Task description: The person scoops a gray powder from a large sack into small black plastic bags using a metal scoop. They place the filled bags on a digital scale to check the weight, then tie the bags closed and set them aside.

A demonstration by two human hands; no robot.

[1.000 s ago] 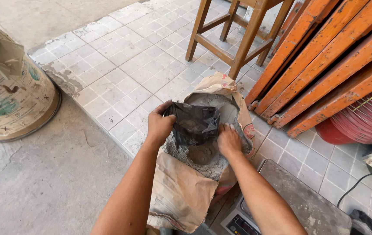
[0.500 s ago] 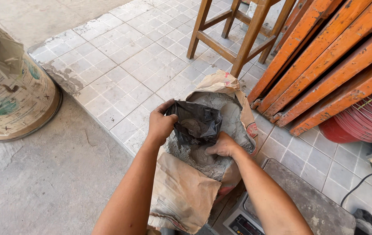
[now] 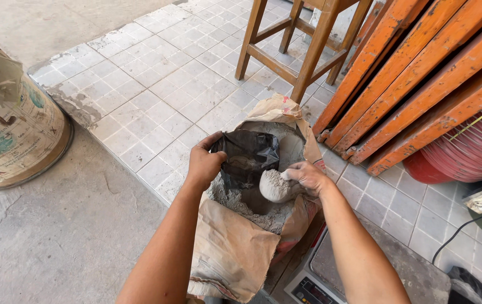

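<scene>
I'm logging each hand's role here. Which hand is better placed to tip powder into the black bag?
Probably the right hand: it holds a scoop heaped with grey powder just beside the black bag. The left hand grips the bag's edge, holding its mouth open over the sack.

Left of sack: open tiled floor (image 3: 156,95) and bare concrete (image 3: 55,236), nothing in the way until the big drum (image 3: 10,135), well apart.
Behind sack: wooden stool legs (image 3: 303,50) stand near the rim.
Right of sack: slanted orange planks (image 3: 421,84) just beside it, with a red wire coil (image 3: 472,152) beyond them.
Near right: scale platform (image 3: 387,264) touching the cement sack (image 3: 241,247).
Sack mouth: narrowed by the black plastic bag (image 3: 249,155) and both hands.
</scene>
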